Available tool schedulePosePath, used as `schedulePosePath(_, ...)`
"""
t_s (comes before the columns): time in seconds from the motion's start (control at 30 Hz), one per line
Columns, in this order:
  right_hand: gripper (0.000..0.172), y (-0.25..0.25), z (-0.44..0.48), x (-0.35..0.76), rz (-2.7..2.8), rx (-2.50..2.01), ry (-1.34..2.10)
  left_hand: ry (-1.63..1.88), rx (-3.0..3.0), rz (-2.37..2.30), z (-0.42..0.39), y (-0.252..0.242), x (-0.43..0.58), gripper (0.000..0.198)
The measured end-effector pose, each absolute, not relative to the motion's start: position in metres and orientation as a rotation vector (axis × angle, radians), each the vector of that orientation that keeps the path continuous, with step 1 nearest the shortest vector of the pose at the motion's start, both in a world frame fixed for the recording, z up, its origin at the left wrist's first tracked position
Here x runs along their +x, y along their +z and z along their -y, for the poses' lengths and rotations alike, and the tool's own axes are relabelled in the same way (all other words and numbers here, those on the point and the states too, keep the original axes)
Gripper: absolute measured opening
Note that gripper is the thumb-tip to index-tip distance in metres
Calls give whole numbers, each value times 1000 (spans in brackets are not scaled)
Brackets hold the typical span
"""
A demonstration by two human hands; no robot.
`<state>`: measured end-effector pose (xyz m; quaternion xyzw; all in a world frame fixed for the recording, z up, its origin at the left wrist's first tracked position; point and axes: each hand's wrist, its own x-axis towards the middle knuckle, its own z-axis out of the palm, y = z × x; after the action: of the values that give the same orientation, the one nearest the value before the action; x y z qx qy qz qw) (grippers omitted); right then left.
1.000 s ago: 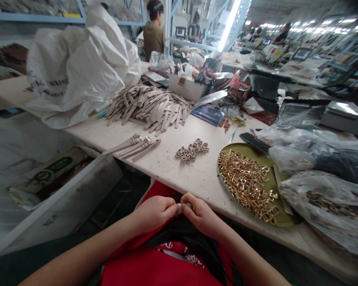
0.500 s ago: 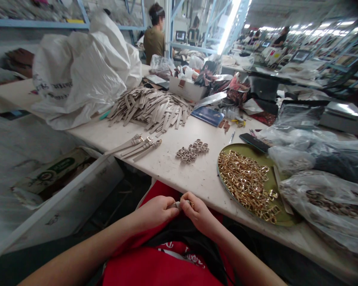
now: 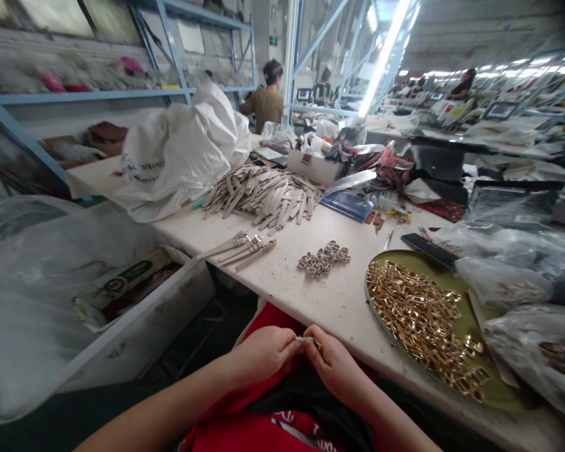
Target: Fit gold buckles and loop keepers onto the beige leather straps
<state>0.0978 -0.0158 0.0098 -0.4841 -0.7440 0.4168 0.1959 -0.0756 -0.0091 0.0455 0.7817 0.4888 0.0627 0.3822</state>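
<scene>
My left hand (image 3: 262,355) and my right hand (image 3: 335,364) meet over my lap, just below the white table's edge (image 3: 311,317). Both pinch one small beige strap piece with a gold buckle (image 3: 307,341) between their fingertips. On the table ahead lie a few finished straps with buckles (image 3: 242,246), a cluster of small beige loops (image 3: 324,258) and a big heap of beige straps (image 3: 263,192). A round gold tray (image 3: 466,314) full of gold buckles (image 3: 419,314) sits to my right.
A large white sack (image 3: 179,154) rests at the table's far left. Clear plastic bags (image 3: 522,276) crowd the right side, beside a black phone (image 3: 428,249). A white bin (image 3: 122,307) with cardboard stands at my left. Other people work at the back.
The view has tilted up and shifted left. My hands stay together on the small piece, fingers shifting slightly on it.
</scene>
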Motion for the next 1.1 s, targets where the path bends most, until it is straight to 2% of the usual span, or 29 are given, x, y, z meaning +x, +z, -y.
schedulePosePath(0.27,34,-5,-6,97,2166,-1345,1104,119,2093,-1334,-3,57,-89,49)
schedulePosePath(0.5,35,-28,-22,80,1993,-1258,1178,159,2172,-1353,-24,37,-95,34)
schedulePosePath(0.67,39,-23,-59,53,1821,-1176,1289,167,2020,-1299,-53,37,-110,34)
schedulePosePath(0.8,42,-25,-99,36,1656,-1163,1448,167,2093,-1681,-98,42,-139,36)
schedulePosePath(0.87,44,-30,-116,31,1685,-1234,1343,208,2072,-1892,-124,43,-162,40)
schedulePosePath(1.0,46,-46,-144,22,2011,-1318,752,258,2066,-2109,-160,39,-204,44)
schedulePosePath(1.1,49,-50,-169,6,2211,-1387,330,267,2086,-2105,-167,24,-214,71)
